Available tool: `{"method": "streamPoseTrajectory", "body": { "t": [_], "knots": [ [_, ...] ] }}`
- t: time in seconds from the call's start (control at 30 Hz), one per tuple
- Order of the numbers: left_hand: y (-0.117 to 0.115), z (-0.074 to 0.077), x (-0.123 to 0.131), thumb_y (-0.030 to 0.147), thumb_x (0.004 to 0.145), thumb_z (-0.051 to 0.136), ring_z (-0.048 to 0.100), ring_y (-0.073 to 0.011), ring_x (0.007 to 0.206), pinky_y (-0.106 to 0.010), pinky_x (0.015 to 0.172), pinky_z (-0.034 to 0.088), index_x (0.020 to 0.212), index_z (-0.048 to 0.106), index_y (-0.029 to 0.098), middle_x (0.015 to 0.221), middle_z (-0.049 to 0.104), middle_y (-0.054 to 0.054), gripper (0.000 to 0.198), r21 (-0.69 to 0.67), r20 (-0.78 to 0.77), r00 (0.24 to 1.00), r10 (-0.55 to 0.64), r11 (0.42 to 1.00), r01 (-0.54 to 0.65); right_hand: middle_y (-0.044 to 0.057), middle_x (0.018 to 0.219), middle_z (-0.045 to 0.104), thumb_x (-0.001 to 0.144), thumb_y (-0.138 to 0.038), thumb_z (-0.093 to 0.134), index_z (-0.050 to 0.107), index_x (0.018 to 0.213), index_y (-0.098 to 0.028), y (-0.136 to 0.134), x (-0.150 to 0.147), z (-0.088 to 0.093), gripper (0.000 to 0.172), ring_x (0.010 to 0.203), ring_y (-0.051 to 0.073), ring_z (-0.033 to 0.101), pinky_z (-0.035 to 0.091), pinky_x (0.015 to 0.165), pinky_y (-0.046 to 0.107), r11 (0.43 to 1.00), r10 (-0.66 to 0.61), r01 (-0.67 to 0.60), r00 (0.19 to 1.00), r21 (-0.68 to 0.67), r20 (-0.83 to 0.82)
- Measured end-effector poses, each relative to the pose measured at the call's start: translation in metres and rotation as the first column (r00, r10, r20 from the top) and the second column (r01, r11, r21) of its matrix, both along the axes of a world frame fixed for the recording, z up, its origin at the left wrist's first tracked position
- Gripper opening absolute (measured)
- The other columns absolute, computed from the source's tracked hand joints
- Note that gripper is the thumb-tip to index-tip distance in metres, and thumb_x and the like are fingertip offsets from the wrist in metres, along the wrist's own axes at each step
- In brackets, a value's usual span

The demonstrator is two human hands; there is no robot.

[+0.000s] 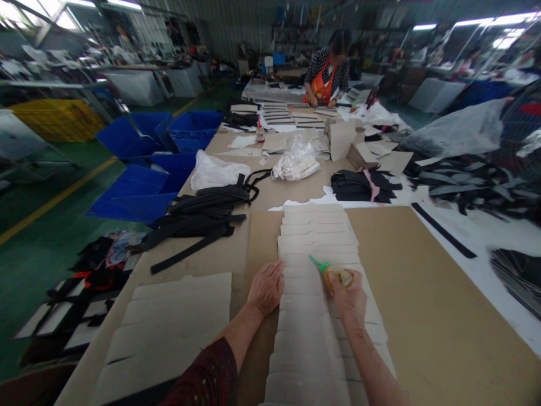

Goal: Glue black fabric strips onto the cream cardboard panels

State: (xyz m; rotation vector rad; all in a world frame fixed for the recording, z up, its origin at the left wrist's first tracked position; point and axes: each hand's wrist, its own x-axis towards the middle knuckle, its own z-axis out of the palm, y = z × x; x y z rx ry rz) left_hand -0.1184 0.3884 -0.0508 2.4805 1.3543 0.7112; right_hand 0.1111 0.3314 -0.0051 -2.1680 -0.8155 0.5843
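Observation:
My right hand [351, 299] is wrapped round a glue bottle [338, 276] with a green nozzle, tilted over a long overlapping row of pale cardboard pieces [302, 282]. The nozzle tip points to the upper left, just above the cards; whether it touches them I cannot tell. Fingers stretched out, my left hand [267, 287] lies flat at the left edge of the row. More overlapping card pieces [177, 321] lie to the left of my left arm. Under the row is a brown board [422, 282].
Black fabric strips [203, 206] lie beyond my left hand, near clear plastic bags [296, 160]. Another bundle of black strips [363, 185] is at the right. Blue bins [131, 192] stand left of the table. A co-worker [327, 73] in an orange apron works at the far end.

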Motion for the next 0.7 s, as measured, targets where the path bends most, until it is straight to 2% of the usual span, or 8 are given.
{"method": "streamPoseTrajectory", "body": {
  "t": [0.3, 0.47, 0.7],
  "knots": [
    [0.000, -0.003, -0.001, 0.018, 0.094, 0.043, 0.055, -0.0247, 0.124, -0.048, 0.110, 0.045, 0.134, 0.053, 0.016, 0.134, 0.060, -0.013, 0.041, 0.002, 0.011, 1.000, -0.004, 1.000, 0.004, 0.003, 0.085, 0.070, 0.076, -0.055, 0.062, 0.058, 0.109, -0.024, 0.000, -0.033, -0.009, 0.045, 0.075, 0.024, 0.063, 0.044, 0.068, 0.031, 0.997, 0.075, -0.074, 0.994, 0.007, -0.081],
    [0.000, -0.003, -0.001, 0.017, 0.094, 0.042, 0.056, -0.0245, 0.125, -0.049, 0.111, 0.044, 0.132, 0.054, 0.014, 0.134, 0.061, -0.014, 0.040, 0.007, 0.010, 1.000, -0.017, 1.000, 0.017, 0.004, 0.094, 0.070, 0.076, -0.055, 0.061, 0.058, 0.109, -0.024, 0.001, -0.048, -0.007, 0.045, 0.081, 0.025, 0.063, 0.045, 0.070, 0.031, 0.996, 0.087, -0.085, 0.993, 0.026, -0.084],
    [0.000, -0.005, 0.000, 0.018, 0.095, 0.041, 0.056, -0.0236, 0.125, -0.048, 0.111, 0.044, 0.132, 0.054, 0.015, 0.134, 0.061, -0.013, 0.039, 0.024, 0.023, 0.999, -0.028, 0.999, 0.027, 0.004, 0.090, 0.070, 0.075, -0.055, 0.061, 0.058, 0.106, -0.024, 0.007, -0.064, -0.002, 0.045, 0.081, 0.025, 0.063, 0.045, 0.073, 0.032, 0.996, 0.086, -0.082, 0.988, 0.039, -0.130]
  ]
}}
